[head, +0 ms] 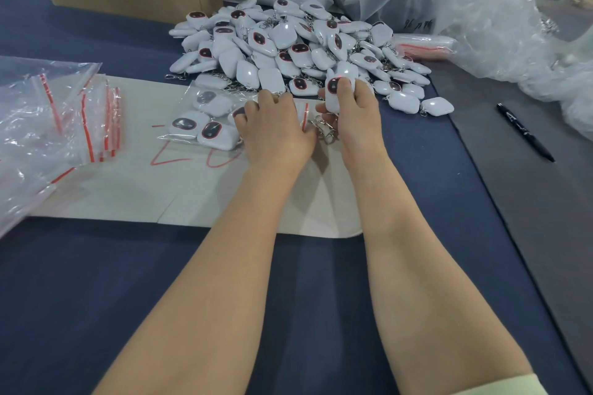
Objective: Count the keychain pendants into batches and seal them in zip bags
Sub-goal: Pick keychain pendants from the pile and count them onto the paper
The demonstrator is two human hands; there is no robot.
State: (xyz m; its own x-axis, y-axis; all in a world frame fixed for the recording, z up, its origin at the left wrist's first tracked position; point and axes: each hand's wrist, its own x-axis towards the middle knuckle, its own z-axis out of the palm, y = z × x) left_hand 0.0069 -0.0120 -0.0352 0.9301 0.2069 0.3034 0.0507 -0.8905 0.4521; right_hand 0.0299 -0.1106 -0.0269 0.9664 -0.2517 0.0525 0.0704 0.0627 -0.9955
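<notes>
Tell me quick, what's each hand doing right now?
Left hand: closed, fingers gripping the zip bag near its mouth.
Right hand: closed, fingers holding a white keychain pendant.

Packing workshop: pendant heap (288,42), zip bags (96,125)

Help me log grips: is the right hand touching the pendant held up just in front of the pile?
Touching. The head view shows the right hand with fingers curled round the pendant, its thumb lying across the dark face.
</notes>
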